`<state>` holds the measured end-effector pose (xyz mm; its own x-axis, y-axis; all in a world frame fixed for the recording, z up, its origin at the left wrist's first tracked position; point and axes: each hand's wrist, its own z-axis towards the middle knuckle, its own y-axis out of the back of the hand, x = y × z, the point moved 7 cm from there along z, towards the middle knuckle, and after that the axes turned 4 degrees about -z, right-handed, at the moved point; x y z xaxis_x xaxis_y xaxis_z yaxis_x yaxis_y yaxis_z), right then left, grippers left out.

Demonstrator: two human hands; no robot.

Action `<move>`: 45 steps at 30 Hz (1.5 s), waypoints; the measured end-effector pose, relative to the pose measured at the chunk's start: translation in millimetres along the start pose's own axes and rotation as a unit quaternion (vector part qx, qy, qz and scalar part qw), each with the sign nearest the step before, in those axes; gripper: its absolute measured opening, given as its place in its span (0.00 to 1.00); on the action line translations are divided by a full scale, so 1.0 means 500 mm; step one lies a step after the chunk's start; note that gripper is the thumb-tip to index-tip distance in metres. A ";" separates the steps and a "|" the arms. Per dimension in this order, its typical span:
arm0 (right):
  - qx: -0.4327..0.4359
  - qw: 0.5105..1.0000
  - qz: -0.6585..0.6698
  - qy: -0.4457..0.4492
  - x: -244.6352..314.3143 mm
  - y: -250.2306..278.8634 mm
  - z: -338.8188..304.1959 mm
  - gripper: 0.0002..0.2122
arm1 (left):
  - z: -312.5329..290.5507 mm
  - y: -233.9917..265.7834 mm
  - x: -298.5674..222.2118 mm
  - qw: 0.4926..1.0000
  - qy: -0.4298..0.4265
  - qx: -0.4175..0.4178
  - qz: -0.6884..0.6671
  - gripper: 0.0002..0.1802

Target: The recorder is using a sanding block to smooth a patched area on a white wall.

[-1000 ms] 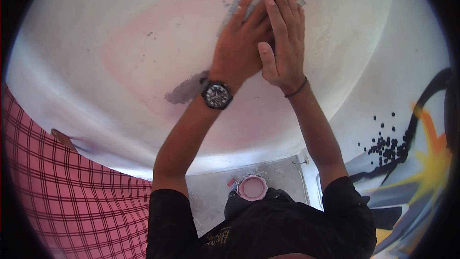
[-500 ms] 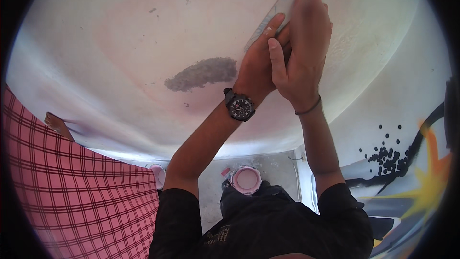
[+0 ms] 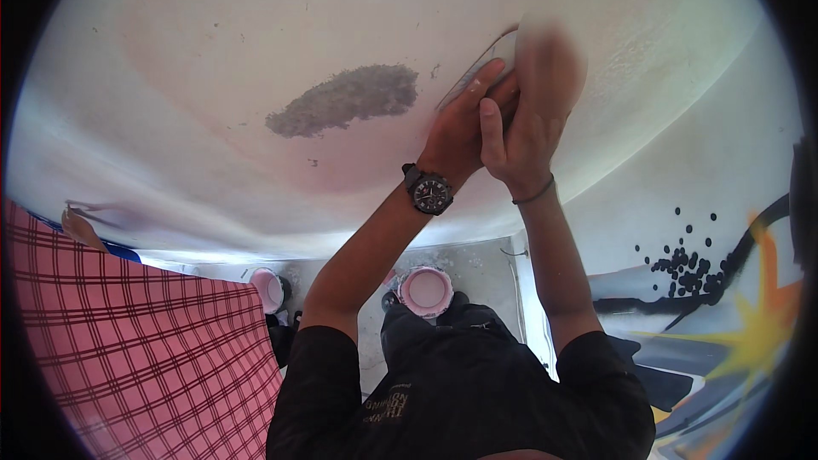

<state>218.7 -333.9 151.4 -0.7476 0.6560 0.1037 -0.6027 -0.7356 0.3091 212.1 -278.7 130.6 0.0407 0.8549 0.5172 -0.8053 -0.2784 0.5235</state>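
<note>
Sheet point(image 3: 504, 45): pale, thin, edge rounded; flat against the wall point(image 3: 196, 94), under the left hand, right of the grey patch.
Left hand point(image 3: 460, 132): thumb laid straight along the sheet, apparently to keep it flush; fingers mostly covered, so whether this grip is open or closed cannot be told.
Right hand point(image 3: 530, 132): grip open, thumb apart, fingers blurred; laid over the left, probably to add pressure, with no thing of its own in hold.
Wall: off-white, smooth, pink-tinged, with small chips.
Patch point(image 3: 349, 100): grey, ragged-edged, rough-looking.
Watch point(image 3: 430, 193): black, round, on the left wrist.
Band point(image 3: 535, 192): thin, dark, on the right.
Bucket point(image 3: 426, 290): pink, round, on the floor, near the person's legs.
Cloth point(image 3: 145, 332): pink, dark-checked, far left.
</note>
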 end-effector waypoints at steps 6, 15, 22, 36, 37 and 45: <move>-0.024 0.999 0.041 -0.022 0.017 -0.036 -0.064 0.31 | -0.071 -0.030 -0.004 1.000 0.004 -0.009 0.018 0.32; -0.019 0.999 0.038 -0.020 0.077 -0.095 -0.140 0.33 | -0.162 -0.060 0.018 0.995 -0.010 0.017 0.098 0.29; -0.032 0.997 0.063 -0.036 0.136 -0.141 -0.171 0.32 | -0.243 -0.093 0.060 0.915 -0.015 0.028 0.402 0.29; 0.000 1.000 0.023 0.020 0.325 -0.234 -0.197 0.33 | -0.444 -0.166 0.158 0.910 -0.186 0.123 0.349 0.28; 0.004 0.999 0.022 0.026 0.339 -0.240 -0.197 0.33 | -0.455 -0.168 0.163 0.909 -0.187 0.123 0.350 0.28; 0.012 0.999 0.028 0.037 0.447 -0.267 -0.164 0.33 | -0.495 -0.137 0.280 0.190 -0.034 0.048 0.980 0.30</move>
<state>109.4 -102.8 55.9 -0.7987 0.5995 0.0517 -0.5535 -0.7656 0.3278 126.8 -31.7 -0.4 -0.2724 -0.9386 -0.2119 0.7007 -0.0426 -0.7122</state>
